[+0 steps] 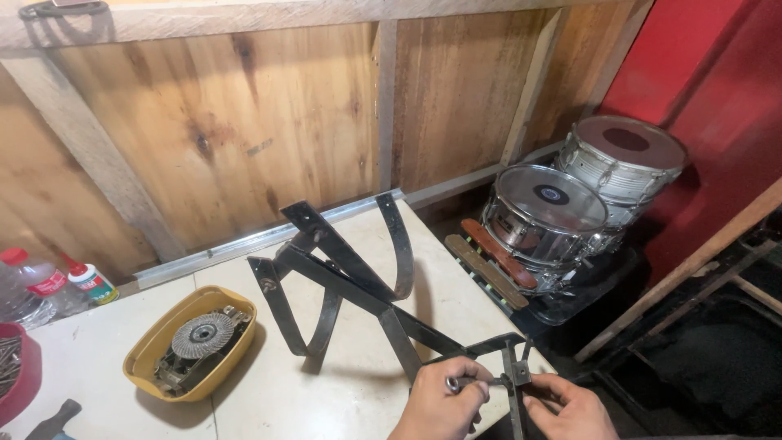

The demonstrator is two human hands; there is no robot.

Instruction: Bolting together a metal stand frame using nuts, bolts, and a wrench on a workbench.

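A dark metal folding frame of flat steel straps lies on the pale table, its curved arms standing up and one end reaching the table's near right corner. My left hand grips a small metal tool with a round shiny end against the frame's joint. My right hand pinches the strap end by a small square nut or bracket just beyond the table edge.
A yellow dish at left holds a flap grinding disc and metal parts. Plastic bottles and a red container of nails sit far left. Two snare drums are stacked on the floor at right, by a red wall.
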